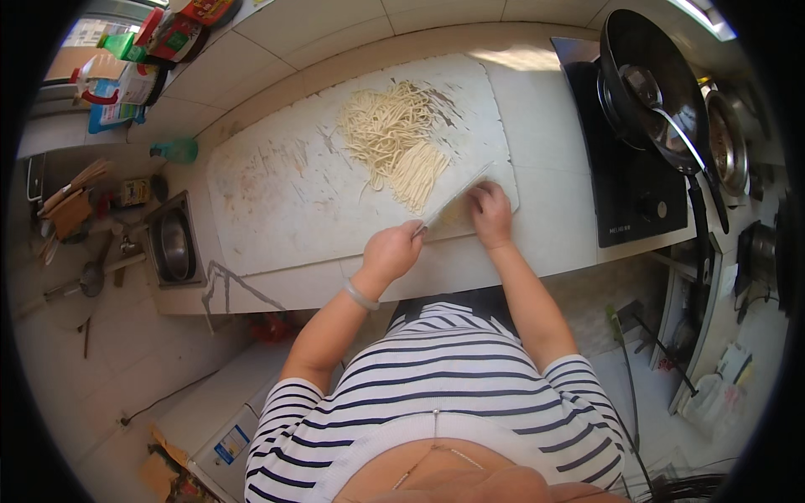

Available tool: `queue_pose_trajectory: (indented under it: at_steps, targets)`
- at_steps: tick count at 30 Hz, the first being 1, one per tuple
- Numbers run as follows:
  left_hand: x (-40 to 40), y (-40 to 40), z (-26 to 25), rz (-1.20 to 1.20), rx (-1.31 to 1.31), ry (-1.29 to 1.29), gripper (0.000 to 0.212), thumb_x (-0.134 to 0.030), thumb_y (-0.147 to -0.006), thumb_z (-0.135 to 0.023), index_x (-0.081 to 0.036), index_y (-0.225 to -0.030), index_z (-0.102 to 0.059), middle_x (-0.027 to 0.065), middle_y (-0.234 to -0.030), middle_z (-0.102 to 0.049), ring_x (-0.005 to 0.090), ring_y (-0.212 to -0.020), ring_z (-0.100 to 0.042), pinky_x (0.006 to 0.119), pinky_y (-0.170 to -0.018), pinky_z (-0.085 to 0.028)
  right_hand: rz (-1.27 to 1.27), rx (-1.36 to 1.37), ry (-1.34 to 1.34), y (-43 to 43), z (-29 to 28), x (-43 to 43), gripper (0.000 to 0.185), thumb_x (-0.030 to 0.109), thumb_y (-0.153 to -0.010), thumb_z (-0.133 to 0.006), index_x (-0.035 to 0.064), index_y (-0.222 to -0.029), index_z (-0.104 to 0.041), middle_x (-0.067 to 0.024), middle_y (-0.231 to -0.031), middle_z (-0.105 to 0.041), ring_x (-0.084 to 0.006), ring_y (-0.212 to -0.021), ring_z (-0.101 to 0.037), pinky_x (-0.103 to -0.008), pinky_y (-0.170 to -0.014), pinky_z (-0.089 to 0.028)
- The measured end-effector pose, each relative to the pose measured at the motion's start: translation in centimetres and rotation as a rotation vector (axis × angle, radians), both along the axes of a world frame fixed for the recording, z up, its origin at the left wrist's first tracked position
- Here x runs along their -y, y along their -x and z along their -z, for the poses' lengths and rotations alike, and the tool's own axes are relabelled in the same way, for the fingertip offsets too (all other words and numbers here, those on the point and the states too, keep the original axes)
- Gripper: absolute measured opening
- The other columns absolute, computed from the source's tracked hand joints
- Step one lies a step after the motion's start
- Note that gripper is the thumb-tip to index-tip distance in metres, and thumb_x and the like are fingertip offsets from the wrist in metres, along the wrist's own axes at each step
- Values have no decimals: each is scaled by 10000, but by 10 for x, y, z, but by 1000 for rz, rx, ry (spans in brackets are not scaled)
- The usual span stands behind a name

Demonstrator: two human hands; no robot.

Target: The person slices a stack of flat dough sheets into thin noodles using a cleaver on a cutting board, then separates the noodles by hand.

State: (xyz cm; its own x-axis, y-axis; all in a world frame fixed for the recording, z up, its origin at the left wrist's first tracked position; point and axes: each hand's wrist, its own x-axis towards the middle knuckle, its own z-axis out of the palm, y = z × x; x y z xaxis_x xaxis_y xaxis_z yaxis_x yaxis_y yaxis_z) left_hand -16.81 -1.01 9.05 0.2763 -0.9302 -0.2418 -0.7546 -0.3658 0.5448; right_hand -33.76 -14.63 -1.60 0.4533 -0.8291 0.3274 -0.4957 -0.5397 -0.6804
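My left hand (393, 251) grips the handle of a kitchen knife (454, 198), its blade slanting up and to the right over the front of a worn white board (277, 214). My right hand (492, 214) is at the near side of the blade, fingers curled down. The blade partly hides those fingertips, so I cannot tell whether they hold anything. Just beyond the blade lies a neat bundle of cut noodles (420, 176). A loose, tangled heap of noodles (382, 122) adjoins it farther back on the board.
To the right, a black wok (682, 82) holding a metal ladle (676, 126) rests on a black cooktop (635, 207), its handle pointing toward me. A sink (176, 242) is set in the counter's left end. Bottles (132, 82) stand on the back left ledge.
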Motion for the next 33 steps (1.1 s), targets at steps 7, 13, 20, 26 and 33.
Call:
queue_pose_trajectory:
  at_steps: [7,13,20,26,33]
  targets:
    - [16,13,-10,12,22,-116,248,-266,-920,-558,-81,-1031,-679,196,-773,-669,389,-703,-639,477,-641,-506,-19,26,16,-4,1,2,159,56,-755,-695,81,-905,-650,-90,-1009,-621,-305,-938,-604,-414,-800,-495]
    - [24,21,-19,35,75,-212,240,-268,-923,-544,-81,-1008,-668,190,-753,-667,396,-677,-631,484,-625,-503,-21,-25,4,-2,1,3,142,65,-760,-689,69,-895,-644,-91,-1016,-621,-305,-951,-604,-414,-803,-502]
    - [32,18,18,18,50,-178,221,-257,-926,-525,-86,-956,-662,204,-742,-648,402,-702,-619,498,-652,-491,-21,-42,-45,-2,-2,2,131,76,-780,-679,73,-906,-644,-90,-1040,-619,-302,-946,-604,-409,-794,-501]
    - [39,13,-3,11,-52,-125,224,-258,-925,-530,-78,-962,-660,208,-759,-649,408,-707,-617,497,-661,-493,-20,54,-42,0,2,8,130,70,-783,-677,75,-909,-646,-92,-1011,-618,-307,-903,-603,-408,-773,-499]
    - [34,26,-10,21,74,-322,223,-256,-922,-534,-78,-979,-655,190,-763,-661,410,-704,-619,495,-661,-496,-52,-2,-57,1,-1,8,135,62,-777,-676,67,-909,-650,-94,-1001,-621,-306,-900,-604,-404,-775,-498]
